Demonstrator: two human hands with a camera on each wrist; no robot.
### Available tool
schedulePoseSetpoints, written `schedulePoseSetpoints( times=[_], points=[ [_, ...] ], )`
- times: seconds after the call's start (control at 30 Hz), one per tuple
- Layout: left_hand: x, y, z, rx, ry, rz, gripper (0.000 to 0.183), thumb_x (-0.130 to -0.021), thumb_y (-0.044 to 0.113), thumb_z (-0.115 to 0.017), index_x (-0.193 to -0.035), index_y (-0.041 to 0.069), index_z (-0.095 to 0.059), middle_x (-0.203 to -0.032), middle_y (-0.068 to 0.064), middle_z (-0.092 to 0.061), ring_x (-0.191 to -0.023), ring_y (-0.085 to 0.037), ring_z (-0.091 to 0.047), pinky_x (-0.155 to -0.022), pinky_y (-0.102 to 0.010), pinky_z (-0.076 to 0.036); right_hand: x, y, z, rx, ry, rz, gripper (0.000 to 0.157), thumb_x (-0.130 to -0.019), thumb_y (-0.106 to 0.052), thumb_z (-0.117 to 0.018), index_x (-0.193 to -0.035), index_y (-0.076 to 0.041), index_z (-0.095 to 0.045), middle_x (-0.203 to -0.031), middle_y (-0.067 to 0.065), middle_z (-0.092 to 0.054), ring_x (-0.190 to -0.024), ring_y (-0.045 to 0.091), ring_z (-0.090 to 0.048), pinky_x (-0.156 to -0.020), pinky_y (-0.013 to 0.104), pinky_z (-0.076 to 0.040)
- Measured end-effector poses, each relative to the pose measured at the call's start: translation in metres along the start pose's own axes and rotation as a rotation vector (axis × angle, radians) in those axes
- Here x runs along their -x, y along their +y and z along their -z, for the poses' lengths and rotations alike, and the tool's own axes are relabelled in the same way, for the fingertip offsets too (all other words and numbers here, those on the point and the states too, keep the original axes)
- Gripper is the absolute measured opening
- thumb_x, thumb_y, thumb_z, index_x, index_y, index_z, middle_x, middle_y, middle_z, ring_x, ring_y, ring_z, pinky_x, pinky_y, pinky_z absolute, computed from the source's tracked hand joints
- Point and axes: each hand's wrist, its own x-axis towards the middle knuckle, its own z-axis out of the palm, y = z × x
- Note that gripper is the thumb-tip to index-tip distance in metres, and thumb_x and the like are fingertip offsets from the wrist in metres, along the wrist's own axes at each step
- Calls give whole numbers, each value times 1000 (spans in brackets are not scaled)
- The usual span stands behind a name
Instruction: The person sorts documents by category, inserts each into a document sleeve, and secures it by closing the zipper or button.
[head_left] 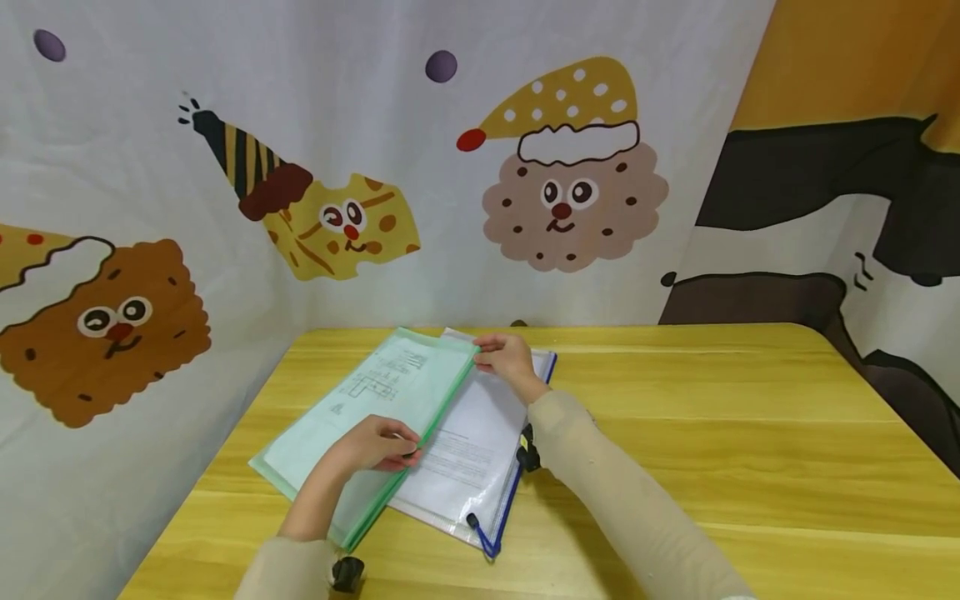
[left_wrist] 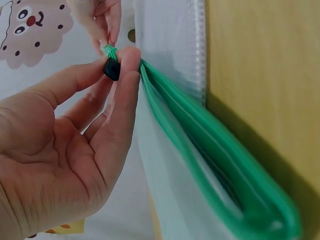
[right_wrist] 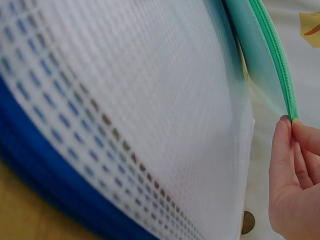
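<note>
A green-edged clear zip folder [head_left: 352, 392] with printed paper inside lies tilted over a second, blue-edged zip folder [head_left: 480, 442]. My left hand [head_left: 378, 443] pinches the black zipper pull [left_wrist: 112, 69] of the green folder between thumb and fingers, partway along the zip. From that pull toward the near end the green edges [left_wrist: 200, 145] gape apart. At the far corner, my right hand [head_left: 510, 360] pinches the end of the green zip [right_wrist: 282, 65] between thumb and forefinger. There the zip's two sides lie together.
The blue-edged folder's pull cord [head_left: 483, 535] hangs at its near corner, on the wood-grain table [head_left: 712, 433]. Behind the table hangs a white cloth [head_left: 360, 100] printed with cartoon biscuits. A black wrist device [head_left: 528, 450] sits beneath the right sleeve, beside the blue edge.
</note>
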Motion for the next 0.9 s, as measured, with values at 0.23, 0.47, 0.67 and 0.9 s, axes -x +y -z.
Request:
schedulePoseSetpoints(
  times=[0.23,0.47,0.67,0.9],
  points=[
    [8,-3,1,5,-34,-30,27,-93,11,-58,-110,-9,-60,-94,-15,-70,-82,-19,-68,-73,-34,-58,-1,1,0,2,1,0,30,-76,11,-70,-104,2,-69,-90,12,-65,-67,13,-64,-70,30,-59],
    [13,-6,1,5,-52,-39,27,-93,12,-58,-110,-10,-60,-96,-18,-70,-82,-19,-68,-73,-33,-58,-2,4,-2,11,3,1,29,-76,11,-70,-103,1,-70,-90,12,-65,-68,14,-65,-73,33,-58],
    [19,-5,2,-13,-53,-61,28,-93,12,-57,-110,-10,-60,-97,-18,-70,-84,-21,-68,-75,-34,-58,0,1,-3,9,-12,-17,30,-77,10,-69,-105,1,-69,-92,12,-65,-71,15,-66,-74,33,-58],
    [28,-6,3,-19,-58,-76,27,-94,13,-57,-109,-9,-61,-97,-18,-69,-87,-24,-69,-75,-35,-58,2,0,-4,18,-25,-24,28,-79,8,-68,-106,0,-69,-95,13,-66,-74,17,-66,-81,39,-57]
  ],
)
